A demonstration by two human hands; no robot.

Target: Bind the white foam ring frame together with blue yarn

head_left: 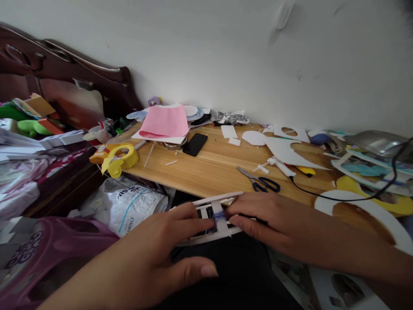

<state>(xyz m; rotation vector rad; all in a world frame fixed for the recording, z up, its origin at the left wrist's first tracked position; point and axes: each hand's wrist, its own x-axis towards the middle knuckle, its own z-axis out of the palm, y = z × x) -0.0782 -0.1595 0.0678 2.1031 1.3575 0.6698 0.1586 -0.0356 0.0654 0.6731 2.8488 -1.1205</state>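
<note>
A narrow white frame, seemingly of foam board (pixel 209 237), lies over my lap with crossbars between its two long strips. Bluish wrapping (pixel 219 214) shows around its middle crossbar. My left hand (pixel 164 245) has its fingers curled over the frame's left end, one fingertip reaching inside by the wrapping, while the thumb points away from the frame. Around the right end closes my right hand (pixel 271 219), thumb and fingertips near the crossbar. Both hands cover parts of the frame. Just beyond, scissors with dark blue handles (pixel 263 183) lie on the wooden table (pixel 193 172).
A white glue gun (pixel 281 167) trails a black cord. Farther back are a black phone (pixel 195 144), a pink sheet (pixel 166 122) and white cut-outs (pixel 284 150). Yellow tape (pixel 129 157) sits at the left edge. A purple plastic stool (pixel 71 241) stands lower left.
</note>
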